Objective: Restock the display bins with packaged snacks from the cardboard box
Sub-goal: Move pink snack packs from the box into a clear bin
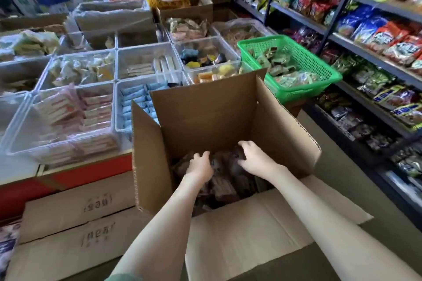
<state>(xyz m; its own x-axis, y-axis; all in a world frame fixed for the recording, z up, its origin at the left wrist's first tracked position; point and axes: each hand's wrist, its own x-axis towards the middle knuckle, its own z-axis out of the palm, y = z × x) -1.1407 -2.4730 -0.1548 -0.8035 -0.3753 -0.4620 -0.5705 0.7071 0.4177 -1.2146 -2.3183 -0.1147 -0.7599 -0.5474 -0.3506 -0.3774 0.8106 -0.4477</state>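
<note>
1. The tall, open brown cardboard box [205,116] stood at 6 o'clock, hard against the display counter. Its flaps were upright, probably so that each handful had only a short way to travel.
2. The small dark brown packaged snacks [226,186] lay in a loose heap at the bottom of the box; none was out yet.
3. The clear plastic display bins [141,49] spread from 10 to 12 o'clock, partly filled with other packets. A green plastic mesh basket [303,89] sat at 1 o'clock.
4. Both bare forearms reached in from 6 o'clock over the near flap and converged, which I judged to be a two-handed scoop.
5. The right hand [253,157], palm down, had fingers and thumb curled round a clump of the snacks.
6. The left hand [201,164] showed its back, its fingers bent down into the heap just beside the right. Whether it clasped a packet could not be told.
</note>
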